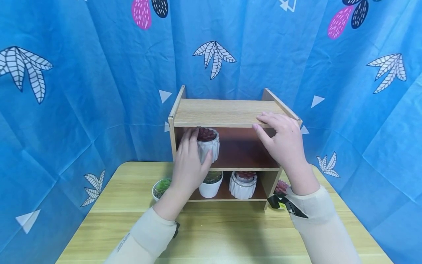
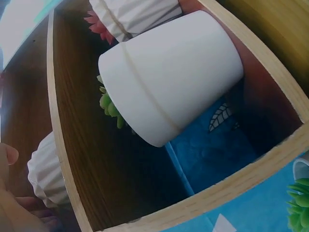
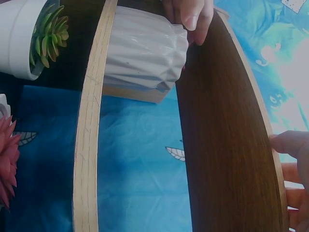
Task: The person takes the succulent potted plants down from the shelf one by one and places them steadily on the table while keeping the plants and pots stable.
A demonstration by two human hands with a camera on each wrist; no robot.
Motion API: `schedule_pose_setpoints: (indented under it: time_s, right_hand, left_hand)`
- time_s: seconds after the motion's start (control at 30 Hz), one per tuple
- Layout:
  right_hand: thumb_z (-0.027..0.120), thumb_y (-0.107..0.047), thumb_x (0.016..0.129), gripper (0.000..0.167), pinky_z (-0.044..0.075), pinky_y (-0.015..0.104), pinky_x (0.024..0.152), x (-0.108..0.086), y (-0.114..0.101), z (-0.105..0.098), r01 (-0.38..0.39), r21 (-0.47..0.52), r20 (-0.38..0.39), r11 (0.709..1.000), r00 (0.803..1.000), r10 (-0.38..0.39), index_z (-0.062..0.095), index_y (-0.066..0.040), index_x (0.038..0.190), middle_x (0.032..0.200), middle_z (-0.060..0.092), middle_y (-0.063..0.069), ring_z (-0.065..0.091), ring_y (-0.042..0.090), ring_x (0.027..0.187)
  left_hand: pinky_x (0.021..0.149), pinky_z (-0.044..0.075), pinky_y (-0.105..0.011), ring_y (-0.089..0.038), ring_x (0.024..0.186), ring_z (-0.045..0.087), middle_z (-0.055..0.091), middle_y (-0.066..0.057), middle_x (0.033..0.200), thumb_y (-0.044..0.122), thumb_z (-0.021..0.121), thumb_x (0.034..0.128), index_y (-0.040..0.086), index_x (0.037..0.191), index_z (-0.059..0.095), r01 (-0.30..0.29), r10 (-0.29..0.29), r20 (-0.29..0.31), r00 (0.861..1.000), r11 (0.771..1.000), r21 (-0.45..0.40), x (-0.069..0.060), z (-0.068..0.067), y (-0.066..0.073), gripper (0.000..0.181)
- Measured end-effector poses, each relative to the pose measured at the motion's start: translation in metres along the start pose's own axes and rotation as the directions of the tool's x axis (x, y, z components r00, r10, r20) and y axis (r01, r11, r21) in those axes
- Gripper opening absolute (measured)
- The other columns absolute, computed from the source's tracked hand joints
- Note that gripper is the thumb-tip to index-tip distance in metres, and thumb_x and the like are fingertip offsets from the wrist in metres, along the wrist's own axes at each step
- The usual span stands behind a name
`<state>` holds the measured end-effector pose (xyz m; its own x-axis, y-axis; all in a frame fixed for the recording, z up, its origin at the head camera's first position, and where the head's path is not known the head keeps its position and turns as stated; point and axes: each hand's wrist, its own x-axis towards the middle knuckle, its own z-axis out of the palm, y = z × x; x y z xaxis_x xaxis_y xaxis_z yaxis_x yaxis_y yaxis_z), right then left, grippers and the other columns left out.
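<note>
My left hand (image 1: 189, 161) is at the left of the middle shelf. It holds a white faceted pot with a dark red succulent (image 1: 211, 145), thumb across the front. In the right wrist view its fingers (image 3: 193, 19) touch the pot's rim; part of the grip is hidden. My right hand (image 1: 283, 137) rests on the front edge of the wooden shelf unit's top board (image 1: 224, 112), with fingers lying flat on top and the thumb at the edge.
On the lower shelf stand a smooth white pot (image 1: 210, 189) and a faceted pot with a red succulent (image 1: 243, 187). A green succulent (image 1: 161, 187) sits left of the unit, a pink one (image 1: 281, 187) right of it. Blue patterned cloth (image 1: 132, 91) hangs behind the table (image 1: 214, 234).
</note>
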<state>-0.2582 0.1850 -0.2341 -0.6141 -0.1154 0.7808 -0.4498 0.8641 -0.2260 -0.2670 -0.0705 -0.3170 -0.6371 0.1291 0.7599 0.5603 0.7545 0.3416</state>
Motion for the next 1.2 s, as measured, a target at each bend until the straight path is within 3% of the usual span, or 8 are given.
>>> schedule_pose_setpoints:
  time_s: [0.2, 0.43, 0.6, 0.83, 1.2]
  right_hand:
    - [0.073, -0.031, 0.092, 0.033, 0.037, 0.054, 0.108, 0.000, 0.000, 0.001, 0.006, 0.009, -0.008, 1.000, 1.000, -0.006, 0.075, -0.010, 0.117, 0.123, 0.070, 0.009, 0.061, 0.030, 0.121]
    - [0.073, -0.032, 0.092, 0.034, 0.037, 0.054, 0.108, -0.001, 0.001, 0.003, 0.008, 0.008, -0.008, 1.000, 1.000, -0.008, 0.075, -0.010, 0.118, 0.124, 0.070, 0.009, 0.060, 0.030, 0.122]
    - [0.073, -0.032, 0.091, 0.034, 0.037, 0.054, 0.108, -0.001, 0.001, 0.003, 0.012, 0.005, -0.016, 1.000, 1.000, -0.012, 0.075, -0.010, 0.117, 0.124, 0.070, 0.009, 0.060, 0.030, 0.121]
    - [0.073, -0.032, 0.091, 0.034, 0.037, 0.054, 0.108, -0.001, 0.001, 0.003, 0.008, 0.003, -0.014, 1.000, 1.000, -0.008, 0.075, -0.010, 0.118, 0.124, 0.070, 0.009, 0.060, 0.030, 0.122]
    - [0.072, -0.030, 0.092, 0.032, 0.036, 0.054, 0.108, -0.001, 0.001, 0.003, 0.003, 0.011, -0.014, 1.000, 1.000, -0.003, 0.075, -0.010, 0.118, 0.124, 0.070, 0.009, 0.060, 0.030, 0.121]
  left_hand:
    - [0.118, 0.029, -0.047, -0.035, 0.146, 0.031, 0.032, -0.023, 0.157, 0.032, 0.060, 0.0943, -0.003, 0.152, 0.030, 0.065, -0.064, 0.038, 0.997, 0.997, -0.036, 0.000, 0.002, 0.003, 0.075]
    - [0.116, 0.031, -0.050, -0.038, 0.144, 0.033, 0.031, -0.026, 0.156, 0.031, 0.065, 0.0919, -0.003, 0.154, 0.025, 0.110, -0.108, 0.025, 0.994, 0.990, -0.090, 0.003, 0.006, 0.001, 0.081]
    - [0.116, 0.032, -0.050, -0.036, 0.143, 0.035, 0.032, -0.021, 0.157, 0.035, 0.067, 0.0911, 0.002, 0.156, 0.022, 0.165, -0.160, 0.047, 0.986, 0.976, -0.141, 0.006, 0.009, -0.003, 0.086]
    - [0.115, 0.035, -0.048, -0.032, 0.142, 0.039, 0.034, -0.018, 0.156, 0.041, 0.066, 0.0908, 0.005, 0.158, 0.016, 0.278, -0.262, 0.097, 0.960, 0.933, -0.227, 0.010, 0.014, -0.006, 0.091]
    - [0.111, 0.039, -0.052, -0.037, 0.140, 0.040, 0.028, -0.019, 0.159, 0.049, 0.064, 0.0905, 0.008, 0.160, 0.006, 0.406, -0.369, 0.185, 0.911, 0.879, -0.249, 0.014, 0.019, -0.011, 0.100]
